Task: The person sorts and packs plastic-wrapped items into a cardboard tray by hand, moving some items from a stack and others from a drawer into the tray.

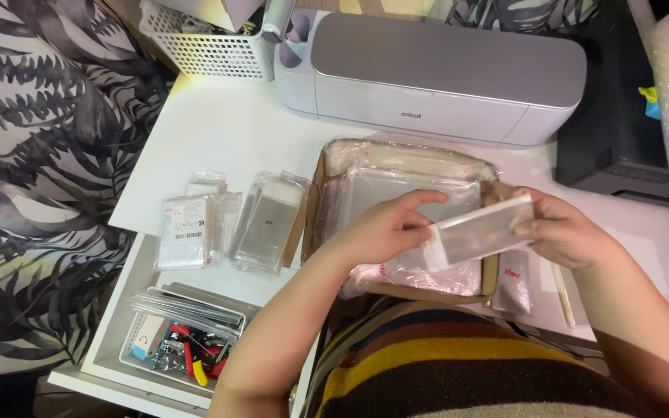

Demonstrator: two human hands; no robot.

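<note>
Here two hands, left (385, 228) and right (563, 228), grip one clear bag (480, 232).

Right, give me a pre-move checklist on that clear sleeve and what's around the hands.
1. Left hand has the clear plastic sleeve by its left end: ok, fingers pinch it.
2. Right hand has the sleeve's other end: ok, fingers grip the right edge.
3. Sleeve held level over the cardboard box: ok, it hangs above the box, off the table.
4. Sleeve empty: cannot tell, the film glares.
5. Box stocked: ok, clear bags lie flat inside.
6. Sorted bag piles out of the hands' way: ok, they lie apart to the left on the white table.
</note>
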